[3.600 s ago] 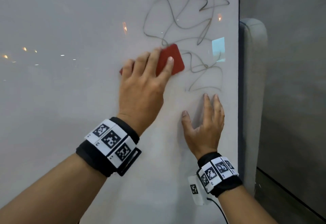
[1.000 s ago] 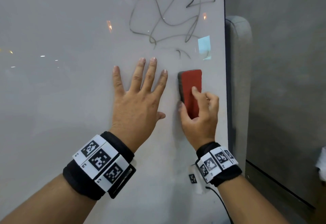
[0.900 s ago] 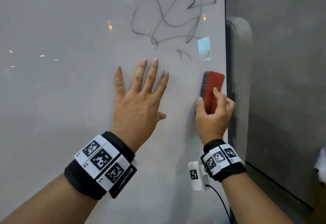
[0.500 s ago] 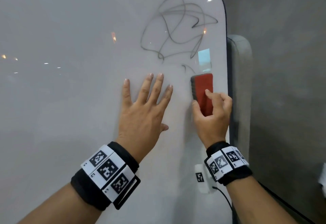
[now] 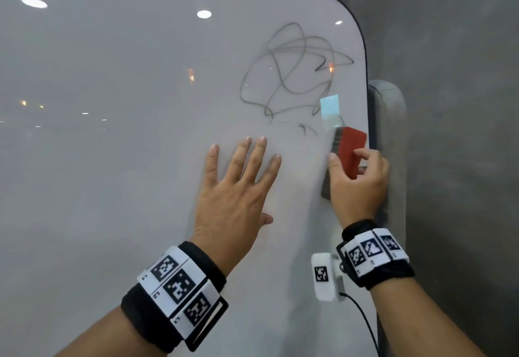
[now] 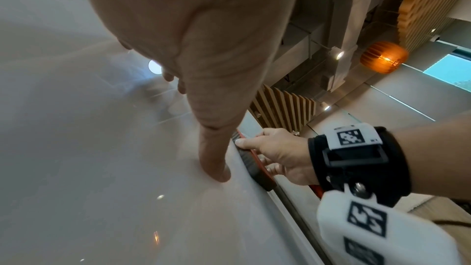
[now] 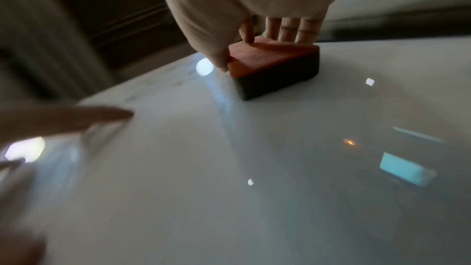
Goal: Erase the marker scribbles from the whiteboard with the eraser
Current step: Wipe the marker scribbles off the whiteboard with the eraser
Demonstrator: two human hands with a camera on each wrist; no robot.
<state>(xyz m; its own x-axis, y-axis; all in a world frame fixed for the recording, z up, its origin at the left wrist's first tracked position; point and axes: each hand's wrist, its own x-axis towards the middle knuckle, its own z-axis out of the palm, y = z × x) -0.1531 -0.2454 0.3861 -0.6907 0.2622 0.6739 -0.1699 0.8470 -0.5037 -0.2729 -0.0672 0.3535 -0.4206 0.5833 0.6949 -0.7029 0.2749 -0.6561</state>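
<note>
The whiteboard stands upright in front of me. A grey marker scribble fills its upper right part, with a short leftover stroke just below it. My right hand grips the red eraser with its dark felt against the board, close to the right edge and below the scribble. In the right wrist view the eraser sits flat on the board under my fingers. My left hand lies flat on the board with fingers spread, left of the eraser and not touching it.
The board's dark right edge lies right beside the eraser. A padded grey post and a concrete wall stand beyond it. A light blue square reflection shows on the board above the eraser.
The eraser passed from my left hand to my right. The lower loops of the scribble are gone. In the last half second the eraser slid right toward the board's edge; the left hand stayed flat.
</note>
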